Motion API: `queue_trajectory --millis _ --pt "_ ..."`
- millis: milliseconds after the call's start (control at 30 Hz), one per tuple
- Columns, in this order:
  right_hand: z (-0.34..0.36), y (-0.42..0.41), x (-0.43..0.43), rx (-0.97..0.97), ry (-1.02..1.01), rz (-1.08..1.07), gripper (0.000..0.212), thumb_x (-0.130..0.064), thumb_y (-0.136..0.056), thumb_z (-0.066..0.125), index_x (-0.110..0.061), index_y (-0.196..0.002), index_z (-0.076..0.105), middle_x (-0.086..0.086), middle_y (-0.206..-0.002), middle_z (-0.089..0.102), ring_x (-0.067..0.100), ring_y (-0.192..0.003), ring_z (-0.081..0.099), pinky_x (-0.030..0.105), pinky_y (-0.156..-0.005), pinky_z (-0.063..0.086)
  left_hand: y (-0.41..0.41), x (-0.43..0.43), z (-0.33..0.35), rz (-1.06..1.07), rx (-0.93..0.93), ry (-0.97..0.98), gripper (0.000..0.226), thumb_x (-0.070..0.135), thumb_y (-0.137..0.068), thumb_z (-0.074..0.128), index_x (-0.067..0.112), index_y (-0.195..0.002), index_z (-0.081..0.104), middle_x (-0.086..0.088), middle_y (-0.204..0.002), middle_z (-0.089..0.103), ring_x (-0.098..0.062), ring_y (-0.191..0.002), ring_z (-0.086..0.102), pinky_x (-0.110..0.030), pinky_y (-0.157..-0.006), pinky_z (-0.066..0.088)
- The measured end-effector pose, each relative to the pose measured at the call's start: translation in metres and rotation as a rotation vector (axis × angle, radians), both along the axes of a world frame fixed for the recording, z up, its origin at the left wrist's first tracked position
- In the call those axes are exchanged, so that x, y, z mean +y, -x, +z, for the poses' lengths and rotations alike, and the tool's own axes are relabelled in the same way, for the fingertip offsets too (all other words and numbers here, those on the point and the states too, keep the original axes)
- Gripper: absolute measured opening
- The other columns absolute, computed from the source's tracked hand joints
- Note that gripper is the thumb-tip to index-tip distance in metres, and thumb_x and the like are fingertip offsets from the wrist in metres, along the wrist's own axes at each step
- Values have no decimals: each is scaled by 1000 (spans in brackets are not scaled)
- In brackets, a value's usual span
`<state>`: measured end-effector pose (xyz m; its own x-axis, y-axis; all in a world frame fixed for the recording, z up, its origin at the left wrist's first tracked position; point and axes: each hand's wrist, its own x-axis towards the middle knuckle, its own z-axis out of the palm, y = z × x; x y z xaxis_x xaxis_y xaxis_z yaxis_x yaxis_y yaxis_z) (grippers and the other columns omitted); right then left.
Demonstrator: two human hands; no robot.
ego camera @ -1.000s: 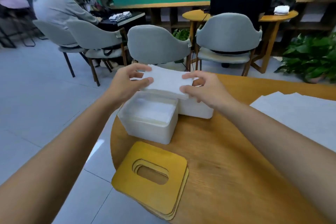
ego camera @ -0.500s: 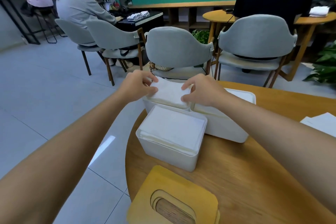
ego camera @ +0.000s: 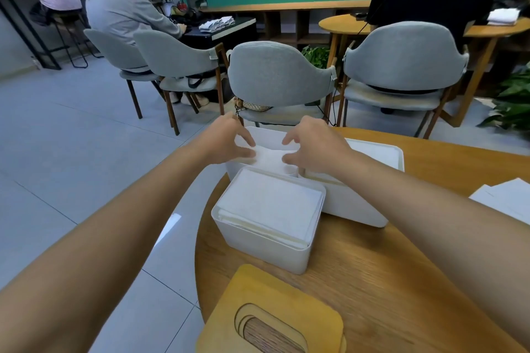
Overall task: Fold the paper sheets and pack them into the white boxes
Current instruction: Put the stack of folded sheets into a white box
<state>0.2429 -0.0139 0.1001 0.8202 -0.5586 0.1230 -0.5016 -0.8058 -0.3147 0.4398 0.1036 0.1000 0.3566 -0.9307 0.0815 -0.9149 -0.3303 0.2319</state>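
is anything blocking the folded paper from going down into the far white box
Nothing visible does. The left hand and right hand hold the folded paper at the open top of the far white box, which has no lid on. Its inside below the paper is hidden.

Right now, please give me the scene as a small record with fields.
left hand: pinches one end of the folded white paper stack
right hand: pinches the other end
far white plastic box: open, the stack at its opening
near white plastic box: full of folded paper
right white plastic box: open, partly hidden by the arm
yellow wooden slotted lids: stacked at round wooden table edge
loose white sheets: on the table's right
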Motion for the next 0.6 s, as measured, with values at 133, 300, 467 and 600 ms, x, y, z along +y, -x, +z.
queue_trajectory --millis 133,300,467,600 --pt "10 35 0 -200 -161 60 62 -42 -91 78 -27 -147 57 -3 -142 57 19 -130 53 34 -98 45 22 9 21 -90 49 144 47 51 -92 74 28 -133 70 5 -125 57 -14 -108 57 -22 -83 42" --pt "10 106 8 -280 -229 32 71 -48 -92 75 -36 -156 45 -12 -159 47 16 -146 42 46 -119 40 79 20 44 -211 124 131 75 74 -88 57 35 -152 52 10 -150 52 -8 -132 49 -29 -104 43" --pt "13 190 23 -313 -204 -48 68 -45 -95 73 -34 -156 45 -14 -157 48 11 -145 41 41 -120 39 145 17 52 -308 144 141 68 71 -92 58 37 -150 53 14 -148 52 -6 -132 49 -29 -107 42" --pt "5 263 32 -317 -200 -125 66 -45 -95 73 -35 -154 47 -15 -153 53 12 -141 46 39 -118 41 204 0 48 -398 182 119 64 69 -94 58 39 -151 51 14 -151 51 -8 -133 49 -32 -108 43"
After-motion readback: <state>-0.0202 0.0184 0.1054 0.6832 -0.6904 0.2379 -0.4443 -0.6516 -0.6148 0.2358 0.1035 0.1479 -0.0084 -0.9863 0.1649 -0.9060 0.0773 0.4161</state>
